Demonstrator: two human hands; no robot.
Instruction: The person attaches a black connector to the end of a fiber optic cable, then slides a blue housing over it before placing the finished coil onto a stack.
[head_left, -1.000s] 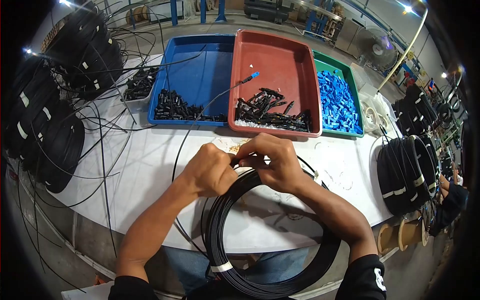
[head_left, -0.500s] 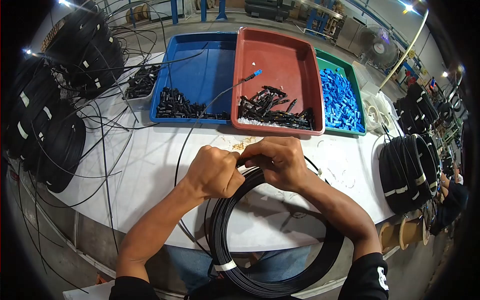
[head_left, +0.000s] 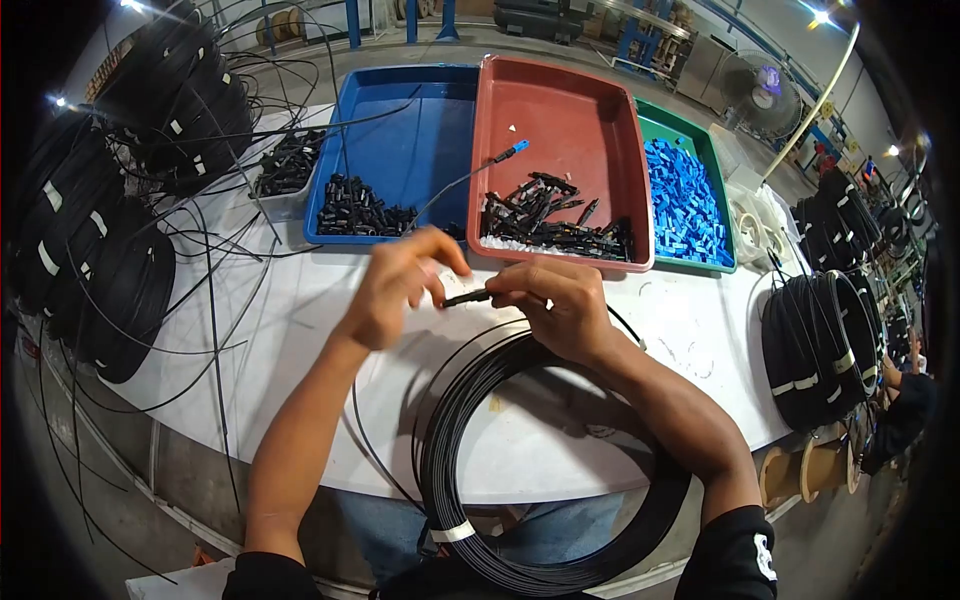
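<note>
In my right hand, a slim black cable connector is pinched between thumb and fingers, its free end pointing left. My left hand is off to the left of it, slightly blurred, with curled fingers spread apart and their tips close to the connector's end. Below both hands lies a large coil of black cable, bound with white tape, reaching over the table's front edge. One loose cable ends in a blue-tipped connector above the red tray.
Three trays stand behind my hands: a blue tray with black parts, a red tray with black connectors, and a green tray with small blue pieces. Cable coils stack at left, with stray cables; another coil stands right.
My left hand has let go of the connector and moved up and left, its fingers opening. The black connector now shows in my right hand, which has hardly moved.
</note>
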